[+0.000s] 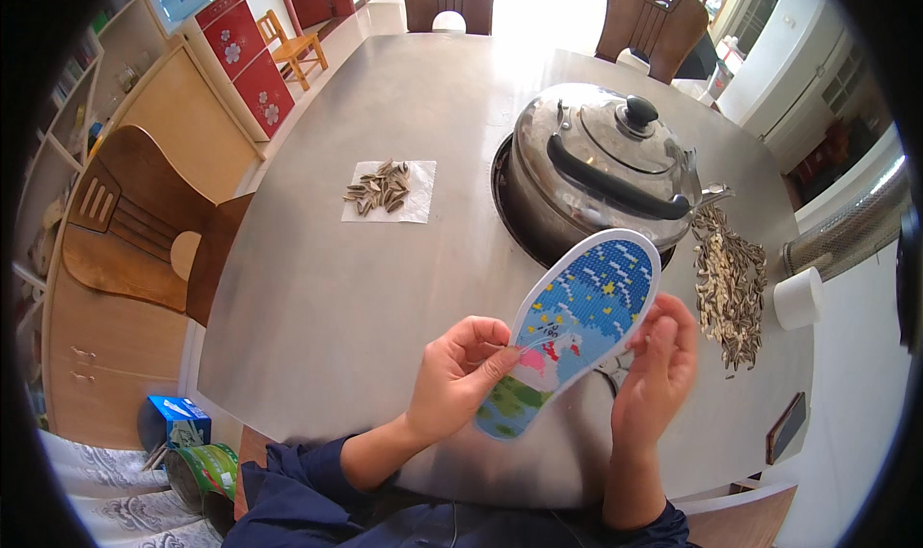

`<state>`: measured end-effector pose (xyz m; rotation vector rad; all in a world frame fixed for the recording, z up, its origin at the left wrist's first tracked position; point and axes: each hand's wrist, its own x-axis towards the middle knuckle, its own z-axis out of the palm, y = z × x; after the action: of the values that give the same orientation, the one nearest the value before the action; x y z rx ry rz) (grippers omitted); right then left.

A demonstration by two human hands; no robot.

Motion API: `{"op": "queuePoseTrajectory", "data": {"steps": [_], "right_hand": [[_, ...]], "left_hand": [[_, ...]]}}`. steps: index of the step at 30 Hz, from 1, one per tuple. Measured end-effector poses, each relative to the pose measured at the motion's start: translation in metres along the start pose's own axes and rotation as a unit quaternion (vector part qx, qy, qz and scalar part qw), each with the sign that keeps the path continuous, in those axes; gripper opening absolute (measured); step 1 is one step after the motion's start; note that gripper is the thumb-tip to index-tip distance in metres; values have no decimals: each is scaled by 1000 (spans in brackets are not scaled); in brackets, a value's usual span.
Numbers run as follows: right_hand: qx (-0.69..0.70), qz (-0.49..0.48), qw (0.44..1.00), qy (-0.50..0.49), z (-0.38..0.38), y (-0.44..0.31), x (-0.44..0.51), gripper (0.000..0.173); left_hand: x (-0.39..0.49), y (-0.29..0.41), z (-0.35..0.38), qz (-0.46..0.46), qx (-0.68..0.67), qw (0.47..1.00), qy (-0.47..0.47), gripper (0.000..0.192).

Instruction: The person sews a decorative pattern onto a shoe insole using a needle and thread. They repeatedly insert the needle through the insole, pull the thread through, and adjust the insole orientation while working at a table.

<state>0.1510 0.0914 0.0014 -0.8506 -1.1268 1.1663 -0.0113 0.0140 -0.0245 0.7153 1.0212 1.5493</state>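
An embroidered shoe insole (pixel 577 310) with a white rim is held above the near part of the table. It bears a blue pattern with yellow stars, a white bird and green patches. My left hand (pixel 461 375) pinches its left edge between thumb and fingers, with pale thread running across the insole from there. My right hand (pixel 656 368) is at the insole's right edge, fingers curled; whether it grips the edge or a needle or thread is hidden.
A large steel kettle (pixel 598 158) sits in the round opening of the metal table (pixel 324 310). Sunflower seeds (pixel 386 187) lie on a tissue (pixel 420 202) at left. More seeds and shells (pixel 728 288), a white paper roll (pixel 798 298) and a phone (pixel 786 427) are at right.
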Motion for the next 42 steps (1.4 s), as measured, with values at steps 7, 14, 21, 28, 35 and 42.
{"op": "queuePoseTrajectory", "data": {"steps": [7,14,21,28,35,42], "right_hand": [[234,386,874,-182,-8,31,-14,30],[301,387,849,-197,-12,38,-21,27],[332,338,874,-104,-5,33,-4,22],[456,330,825,-51,-19,18,14,20],[312,185,928,85,-28,9,27,17],[-4,127,983,-132,9,1,-6,17]], "left_hand": [[-2,-9,-2,-64,-88,990,-85,18],[-1,-10,-3,-71,-109,986,-102,19],[0,-11,-6,-53,-102,989,-91,21],[8,-13,-10,-79,-151,985,-28,22],[17,-2,-23,-51,-215,975,-5,24],[6,-6,-13,-166,-349,910,-150,24]]}}
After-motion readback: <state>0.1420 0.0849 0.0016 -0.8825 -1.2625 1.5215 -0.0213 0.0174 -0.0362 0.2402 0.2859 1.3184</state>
